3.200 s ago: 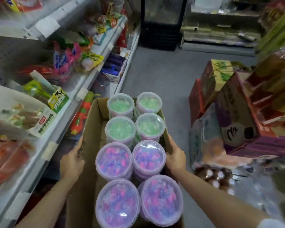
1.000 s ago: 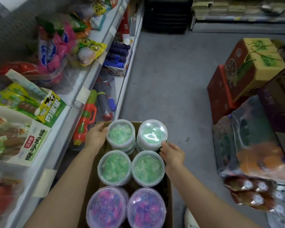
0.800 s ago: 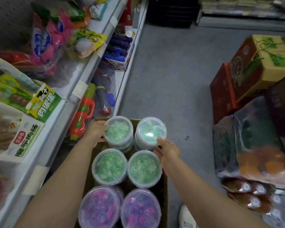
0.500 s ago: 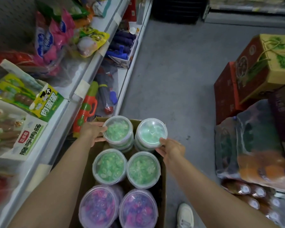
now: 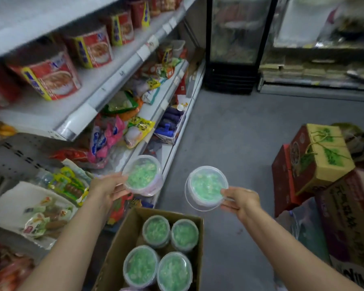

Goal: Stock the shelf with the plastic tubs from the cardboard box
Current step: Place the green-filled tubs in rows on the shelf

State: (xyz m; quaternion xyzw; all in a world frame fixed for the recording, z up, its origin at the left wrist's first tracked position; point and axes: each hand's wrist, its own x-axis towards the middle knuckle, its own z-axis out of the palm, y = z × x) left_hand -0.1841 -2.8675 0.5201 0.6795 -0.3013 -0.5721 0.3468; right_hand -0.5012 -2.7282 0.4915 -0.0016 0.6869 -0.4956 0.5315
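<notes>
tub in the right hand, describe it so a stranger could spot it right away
Above the open cardboard box on the floor, two hands each hold a clear tub. This tub is in the right hand, over bare grey floor, with paler mint-green contents than the other.

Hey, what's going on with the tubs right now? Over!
Left hand holds one green tub; right hand holds another. Both above the cardboard box. Nothing blocking.

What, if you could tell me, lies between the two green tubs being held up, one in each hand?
In the head view, nothing: only bare grey floor shows in the gap between the left hand's tub and the right hand's tub.
</notes>
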